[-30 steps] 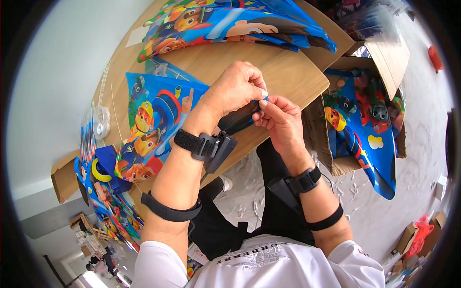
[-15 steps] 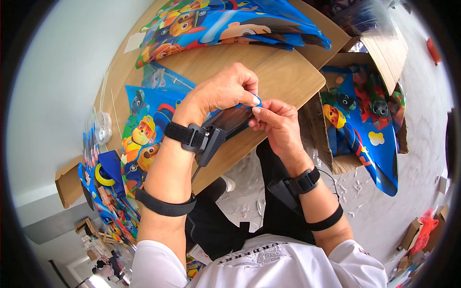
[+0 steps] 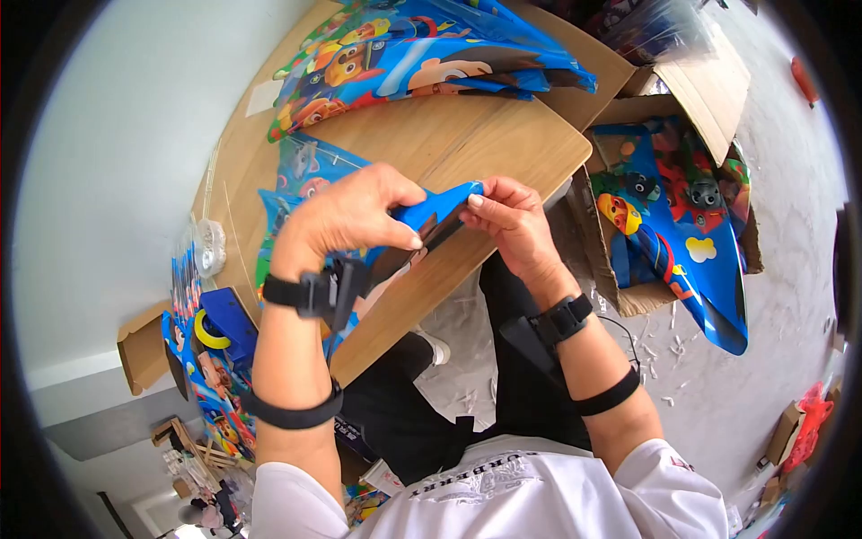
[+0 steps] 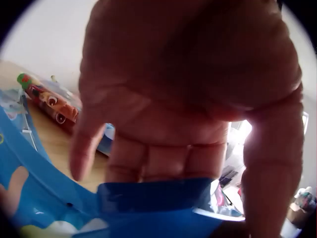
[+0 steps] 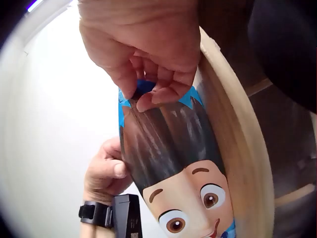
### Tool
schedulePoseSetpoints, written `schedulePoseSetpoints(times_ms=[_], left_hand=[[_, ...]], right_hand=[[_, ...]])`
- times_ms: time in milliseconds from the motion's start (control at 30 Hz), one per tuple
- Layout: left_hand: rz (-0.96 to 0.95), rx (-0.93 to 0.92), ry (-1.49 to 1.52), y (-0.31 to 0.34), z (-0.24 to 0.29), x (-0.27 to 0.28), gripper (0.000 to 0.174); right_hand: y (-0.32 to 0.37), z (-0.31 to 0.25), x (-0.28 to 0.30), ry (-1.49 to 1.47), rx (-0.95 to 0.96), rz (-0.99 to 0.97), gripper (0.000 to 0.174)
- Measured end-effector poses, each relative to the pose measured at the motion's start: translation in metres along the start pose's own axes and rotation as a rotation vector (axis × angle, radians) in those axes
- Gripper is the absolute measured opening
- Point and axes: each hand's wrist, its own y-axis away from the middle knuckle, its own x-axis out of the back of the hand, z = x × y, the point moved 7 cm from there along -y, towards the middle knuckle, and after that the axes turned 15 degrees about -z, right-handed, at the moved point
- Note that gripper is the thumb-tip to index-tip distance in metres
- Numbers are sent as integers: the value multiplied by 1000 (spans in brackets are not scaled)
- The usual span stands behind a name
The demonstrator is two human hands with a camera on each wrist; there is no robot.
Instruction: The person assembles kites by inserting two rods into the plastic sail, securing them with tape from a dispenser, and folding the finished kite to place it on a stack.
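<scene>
A glossy blue printed foil (image 3: 440,208) with a dark-haired cartoon face (image 5: 195,191) spans both hands above the table's near edge. At its tip the right hand (image 3: 519,225) pinches it between thumb and fingers. The left hand (image 3: 350,216) holds it further along, thumb and fingers spread on either side. In the left wrist view, fingers of the left hand (image 4: 183,119) pass behind the foil's blue edge (image 4: 153,196). The right wrist view has the right hand (image 5: 143,54) at the narrow end, and the left hand at the foil's side.
More printed foils (image 3: 431,63) lie stacked across the wooden table (image 3: 530,135). An open cardboard box (image 3: 639,301) with foils stands at the right. A white roll (image 3: 209,249) and a blue tape dispenser (image 3: 235,328) are at the left. White scraps litter the floor.
The left hand has moved left and down away from the right hand, its thumb and fingers spread wider along the foil. More blue foil shows between the hands; the right hand still pinches the tip.
</scene>
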Motion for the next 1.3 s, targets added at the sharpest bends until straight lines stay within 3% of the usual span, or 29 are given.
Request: schedulePoseSetpoints(times_ms=[67,133,233,300,367,400,500,600,667,733,800,833,900,933,1100,1167,1300], left_hand=[[245,61,-168,6,19,-9,16],[612,86,-488,11,33,-28,9],[840,213,-606,12,47,-63,8],[874,249,-647,3,55,-87,7],[850,306,-605,-9,58,-111,5],[826,272,-599,-14,63,-124,5],[720,210,-522,-10,77,-150,10],[527,-150,-298,7,94,-152,13],[774,-236,-186,35,103,-111,22],[953,-218,-342,38,95,-74,30],[704,-349,-261,4,64,-47,40],[705,-347,-258,0,56,-33,40],[54,-292,54,-36,36,-45,45],[-28,-294,213,-43,34,-48,37],[-69,-321,312,-64,27,-57,23],[-52,-329,337,-70,24,-60,20],[35,-309,365,-80,14,-60,15]], right_hand=[[0,3,-8,8,43,22,10],[19,-2,8,137,101,445,18],[50,-9,0,48,31,457,30],[67,-7,-8,-34,-53,476,38],[74,1,-21,-123,-170,319,38],[77,4,-14,31,-200,282,28],[81,-2,-11,91,-129,267,17],[86,-4,-10,80,-142,141,13],[86,1,-13,101,-119,23,15],[90,-2,-21,100,-136,-16,17],[91,-4,-23,114,-111,-54,17],[91,-6,-23,173,-113,-76,17],[91,-10,-22,232,-113,-91,16],[90,-12,-22,256,-98,-110,16],[92,-11,-9,340,-169,-64,15],[96,-9,-1,214,-222,26,15],[94,-9,17,27,-225,3,16]])
